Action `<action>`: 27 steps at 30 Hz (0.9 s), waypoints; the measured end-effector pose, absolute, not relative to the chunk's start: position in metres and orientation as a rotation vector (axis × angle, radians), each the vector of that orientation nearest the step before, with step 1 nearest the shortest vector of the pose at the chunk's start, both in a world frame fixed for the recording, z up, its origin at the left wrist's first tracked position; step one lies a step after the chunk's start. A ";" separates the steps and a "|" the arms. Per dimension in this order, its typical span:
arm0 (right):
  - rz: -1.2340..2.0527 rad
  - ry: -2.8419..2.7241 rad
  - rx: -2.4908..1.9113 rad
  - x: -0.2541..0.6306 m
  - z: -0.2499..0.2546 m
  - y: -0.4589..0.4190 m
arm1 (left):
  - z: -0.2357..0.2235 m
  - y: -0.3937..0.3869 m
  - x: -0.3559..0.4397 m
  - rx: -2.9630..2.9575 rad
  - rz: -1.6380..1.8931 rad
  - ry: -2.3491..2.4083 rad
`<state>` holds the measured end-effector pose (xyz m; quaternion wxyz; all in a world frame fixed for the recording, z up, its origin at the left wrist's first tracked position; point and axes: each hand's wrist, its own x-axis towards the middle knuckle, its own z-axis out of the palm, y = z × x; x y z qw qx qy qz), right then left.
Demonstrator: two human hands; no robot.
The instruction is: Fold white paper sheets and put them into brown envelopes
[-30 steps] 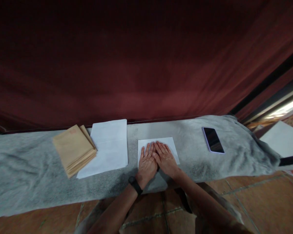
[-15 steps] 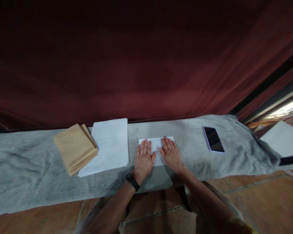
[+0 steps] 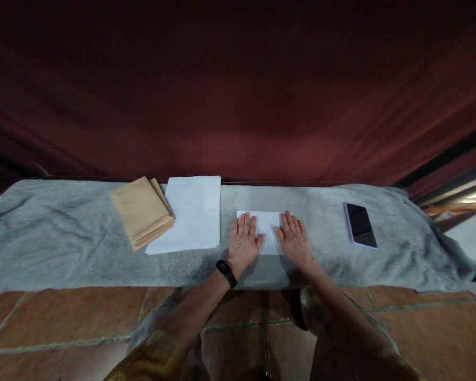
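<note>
A folded white paper (image 3: pixel 266 227) lies on the grey cloth-covered table (image 3: pixel 63 248), straight ahead of me. My left hand (image 3: pixel 244 242), with a black band on the wrist, lies flat on the paper's left end, fingers stretched out. My right hand (image 3: pixel 294 241) lies flat on its right end, fingers slightly spread. A bare strip of paper shows between the two hands. Neither hand holds anything.
A stack of white sheets (image 3: pixel 194 214) lies to the left, with a pile of brown envelopes (image 3: pixel 142 211) beside it. A dark phone (image 3: pixel 360 225) rests face up at the right. A dark red curtain (image 3: pixel 238 95) hangs behind the table. Tiled floor (image 3: pixel 63 328) lies below.
My hands, together at the paper's middle a second ago, have slid apart to its two ends. The paper now looks narrower front to back. The view has shifted.
</note>
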<state>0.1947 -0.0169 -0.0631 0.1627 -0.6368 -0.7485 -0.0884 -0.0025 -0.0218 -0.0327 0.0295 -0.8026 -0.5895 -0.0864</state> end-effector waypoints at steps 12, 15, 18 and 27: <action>-0.179 -1.977 -1.943 0.199 -0.058 -0.022 | -0.027 -0.023 0.001 -2.519 -0.246 -1.802; -0.066 -2.060 -1.754 0.185 -0.055 -0.025 | -0.023 -0.023 0.003 -2.545 -0.225 -1.771; 0.036 -2.202 -1.626 0.167 -0.053 -0.030 | -0.022 -0.024 0.005 -2.571 -0.189 -1.735; -0.068 -2.264 -1.733 0.153 -0.051 -0.039 | -0.024 -0.026 0.009 -2.609 -0.177 -1.695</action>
